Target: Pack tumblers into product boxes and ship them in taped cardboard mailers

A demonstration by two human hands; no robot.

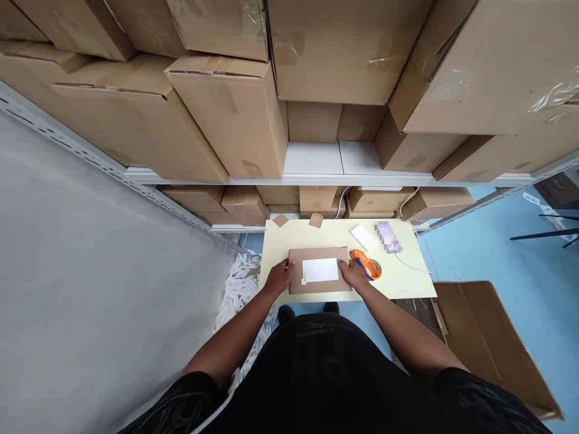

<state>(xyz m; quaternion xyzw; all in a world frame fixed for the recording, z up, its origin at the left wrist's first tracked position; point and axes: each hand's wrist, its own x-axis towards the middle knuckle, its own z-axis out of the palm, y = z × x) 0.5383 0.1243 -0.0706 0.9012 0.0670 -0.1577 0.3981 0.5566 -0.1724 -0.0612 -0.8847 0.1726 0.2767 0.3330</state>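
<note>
A metal shelf (335, 179) loaded with cartons (221, 111) stands beyond a pale yellow table (275, 241). Near the table's front edge lies a flat cardboard box (321, 254), its two ends clamped by the left hand (279, 277) and right hand (353, 274). An orange tape dispenser (362, 261) sits just beside the right hand. The box's white label (320, 270) has a yellow mark (304, 280) at its lower left corner; any writing is too small to read.
</note>
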